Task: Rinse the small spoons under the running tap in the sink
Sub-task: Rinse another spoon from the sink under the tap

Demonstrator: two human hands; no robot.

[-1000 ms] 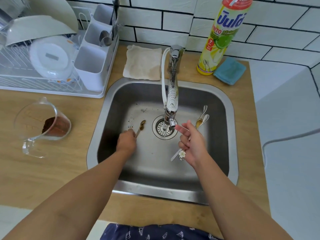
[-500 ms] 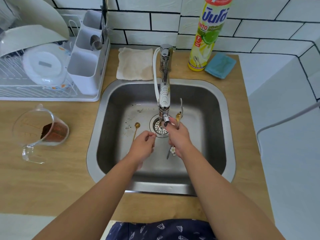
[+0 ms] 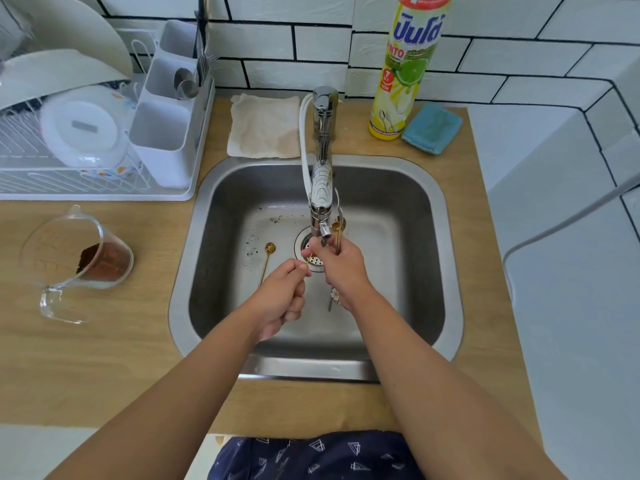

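My right hand (image 3: 341, 268) grips a bunch of small spoons (image 3: 337, 228) under the tap spout (image 3: 322, 230), bowls up. Their handles stick out below my palm, one ending in a flower (image 3: 334, 294). My left hand (image 3: 280, 296) sits just to the left and pinches a thin gold spoon handle (image 3: 308, 261) that reaches to my right fingers. Another gold spoon (image 3: 266, 261) lies loose on the floor of the steel sink (image 3: 183, 271), left of the drain (image 3: 313, 261). I cannot make out a water stream.
A dish rack (image 3: 69, 181) with a white cutlery caddy (image 3: 166, 133) stands at the back left. A glass jug (image 3: 79, 258) with brown powder lies left of the sink. A cloth (image 3: 263, 126), detergent bottle (image 3: 408, 64) and blue sponge (image 3: 433, 128) sit behind the sink.
My left hand left a gold spoon on the sink floor and moved right. My right hand carried its spoons left under the spout. The left hand now pinches a gold handle there.
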